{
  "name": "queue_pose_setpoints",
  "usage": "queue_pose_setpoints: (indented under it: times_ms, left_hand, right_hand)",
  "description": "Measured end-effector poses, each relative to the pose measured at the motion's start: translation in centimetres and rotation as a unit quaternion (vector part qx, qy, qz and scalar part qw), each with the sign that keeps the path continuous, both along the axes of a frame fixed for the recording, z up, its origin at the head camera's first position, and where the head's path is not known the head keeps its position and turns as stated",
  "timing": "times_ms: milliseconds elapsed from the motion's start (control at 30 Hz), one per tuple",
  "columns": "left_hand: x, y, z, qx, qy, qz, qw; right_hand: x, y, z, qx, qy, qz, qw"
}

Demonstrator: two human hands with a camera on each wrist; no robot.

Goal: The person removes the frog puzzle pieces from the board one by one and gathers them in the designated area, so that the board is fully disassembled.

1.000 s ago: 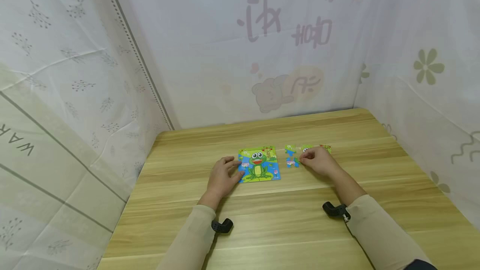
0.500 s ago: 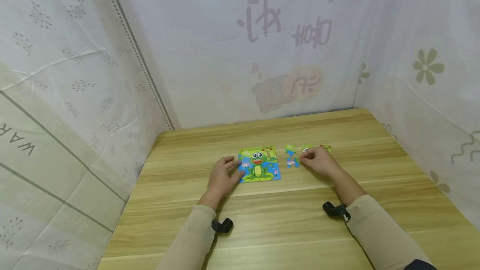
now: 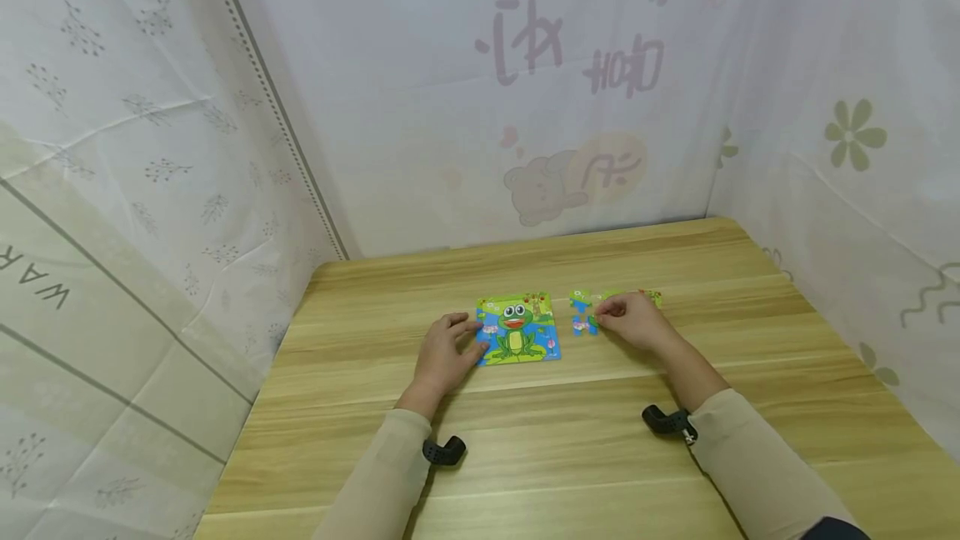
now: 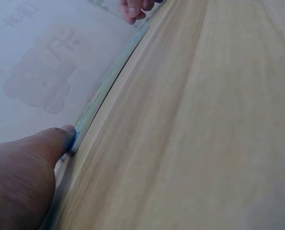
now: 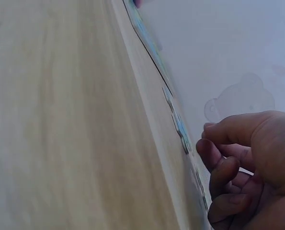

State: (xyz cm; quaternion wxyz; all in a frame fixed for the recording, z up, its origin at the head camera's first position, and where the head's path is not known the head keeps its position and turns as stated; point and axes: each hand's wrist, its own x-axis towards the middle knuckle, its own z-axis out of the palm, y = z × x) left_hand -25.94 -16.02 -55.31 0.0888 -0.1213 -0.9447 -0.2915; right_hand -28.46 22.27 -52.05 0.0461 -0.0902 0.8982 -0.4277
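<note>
A left hand (image 3: 446, 355), fingers loosely spread, gripping nothing, touches the left edge of a frog picture board (image 3: 516, 325) on the table (image 3: 540, 457), seemingly steadying it. Puzzle pieces (image 3: 580, 325) lie just right, probably for comparison. At them the right hand (image 3: 637, 321) curls loosely, thumb and forefinger slightly apart, apparently holding nothing, though the view is poor.

smooth wood-grain table (image 3: 540, 457), creased cloth backdrop (image 3: 412, 123), smooth printed frog board (image 3: 519, 328)
</note>
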Motion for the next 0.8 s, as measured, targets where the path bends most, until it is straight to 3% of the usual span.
queue_pose_setpoints:
  times_ms: [200, 433, 800]
  left_hand:
    - [-0.1, 0.0, 0.1, -0.001, -0.004, -0.003, 1.0000]
    - [0.1, 0.0, 0.2, 0.001, -0.011, 0.000, 0.9999]
    - [0.0, -0.1, 0.2, 0.002, -0.002, -0.001, 1.0000]
  right_hand:
    - [-0.3, -1.0, 0.5, 0.004, 0.006, 0.002, 1.000]
    - [-0.6, -3.5, 1.2, -0.023, -0.007, 0.040, 0.999]
    - [-1.8, -8.4, 1.3, -0.001, -0.020, 0.087, 0.996]
